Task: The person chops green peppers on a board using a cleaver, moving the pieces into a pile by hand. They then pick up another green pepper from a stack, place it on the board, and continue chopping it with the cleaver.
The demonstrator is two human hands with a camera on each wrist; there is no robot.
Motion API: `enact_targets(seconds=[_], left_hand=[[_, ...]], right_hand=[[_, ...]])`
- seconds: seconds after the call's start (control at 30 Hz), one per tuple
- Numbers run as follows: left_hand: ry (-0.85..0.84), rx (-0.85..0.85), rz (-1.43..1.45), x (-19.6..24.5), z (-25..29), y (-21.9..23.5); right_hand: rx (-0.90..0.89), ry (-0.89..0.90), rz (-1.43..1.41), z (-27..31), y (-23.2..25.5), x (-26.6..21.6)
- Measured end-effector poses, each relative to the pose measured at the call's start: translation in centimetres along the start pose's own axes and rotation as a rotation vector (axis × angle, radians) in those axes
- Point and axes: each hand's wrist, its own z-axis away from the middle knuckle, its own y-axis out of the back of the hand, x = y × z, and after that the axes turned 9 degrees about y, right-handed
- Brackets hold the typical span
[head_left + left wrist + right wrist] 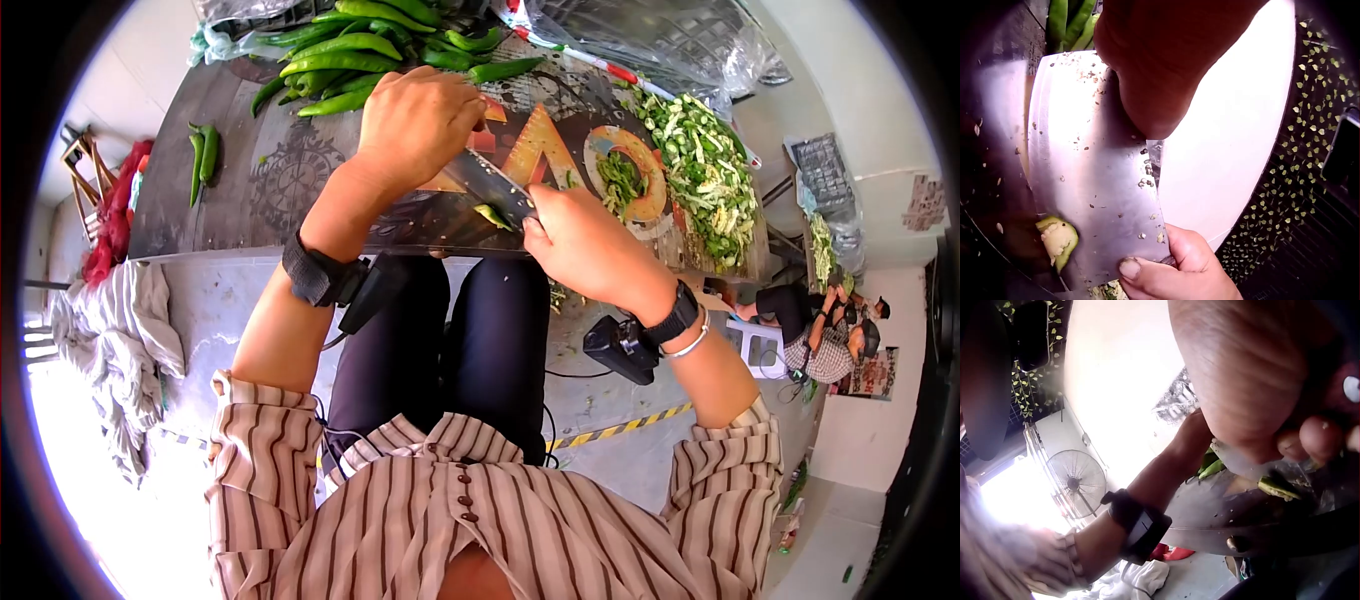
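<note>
In the head view my right hand [590, 245] grips the handle end of a wide-bladed cleaver [495, 187], its thumb [1147, 275] lying along the blade in the left wrist view. Pale seeds dot the steel. My left hand [425, 115] is bent over the blade's far end beside the pile of long green peppers [345, 62]. Its fingertips are hidden, and I cannot tell what they hold. A cut pepper piece [492, 216], pale inside, lies beside the blade near the table's front edge; it also shows in the right wrist view.
Chopped pepper [705, 180] is heaped on the table's right, with a smaller clump [622, 182] nearer the middle. Two whole peppers [203, 163] lie at the left of the dark table [240, 215]. Plastic bags [650, 40] line the back. Another person [825, 345] sits at far right.
</note>
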Motion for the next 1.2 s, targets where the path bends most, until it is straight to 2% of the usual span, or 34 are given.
enact_targets(seconds=[0.1,0.27,0.33,0.4,0.47,0.57,0.67,0.87,0.97,1.2], left_hand=[[0.055,-0.015,0.062,0.1,0.3,0.3],[0.079,0.056,0.106,0.6,1.4,1.7],[0.094,0.369,0.335,1.4,2.3,2.6],[0.185,0.443,0.338,2.6,4.5,3.9],[0.217,0.422,0.374,3.7,6.9,3.8],[0.148,0.242,0.354,4.9,9.7,1.8],[0.158,0.185,0.346,5.6,10.4,-0.4],[0.088,0.248,0.327,5.8,9.3,-1.9],[0.091,0.187,0.308,5.9,9.7,-2.4],[0.081,0.224,0.338,5.8,10.1,-3.0]], right_hand=[[0.024,0.060,0.046,0.3,-0.5,0.6],[0.021,0.083,0.100,0.4,-0.9,0.6],[0.027,0.078,0.112,0.3,-0.6,0.6],[0.021,0.058,0.012,0.3,0.0,0.5],[0.028,0.081,0.035,0.3,-0.3,0.7],[0.043,0.102,0.056,0.4,-0.4,0.7],[0.055,0.105,0.052,0.3,-0.4,0.9],[0.053,0.072,0.050,0.2,-0.5,0.9],[0.059,0.074,0.063,0.2,-0.5,0.9],[0.122,0.059,0.057,0.1,-0.6,1.6]])
